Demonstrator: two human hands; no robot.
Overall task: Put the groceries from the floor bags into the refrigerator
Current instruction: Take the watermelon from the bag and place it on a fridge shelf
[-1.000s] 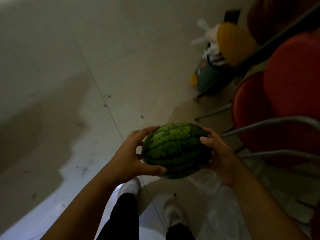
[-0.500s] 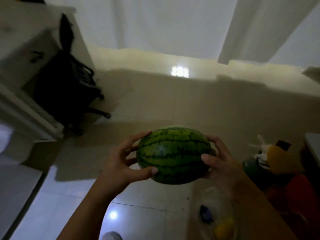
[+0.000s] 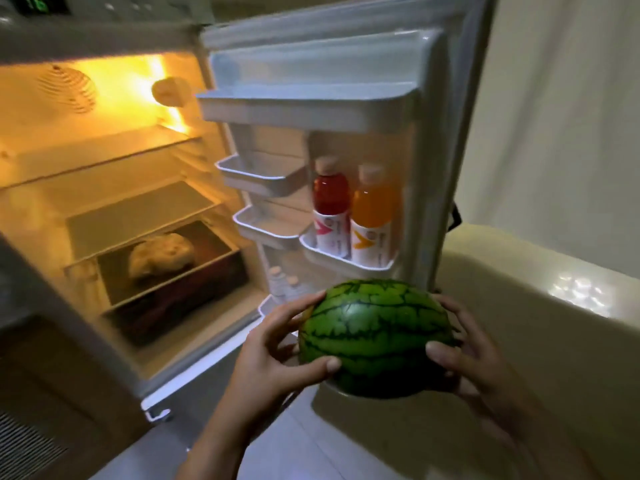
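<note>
Left hand [image 3: 270, 358] and right hand [image 3: 474, 355] each have a curled grip on the watermelon [image 3: 375, 337] before the open refrigerator [image 3: 114, 188], near 2 bottles [image 3: 353, 209] in its door.

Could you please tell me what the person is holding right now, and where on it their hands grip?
A watermelon, held between the left hand and right hand at its opposite ends.

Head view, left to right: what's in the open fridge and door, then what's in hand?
Pale wrapped lump in the crisper drawer → red drink bottle → orange drink bottle, both in the door rack; in front, left hand → watermelon → right hand.
</note>
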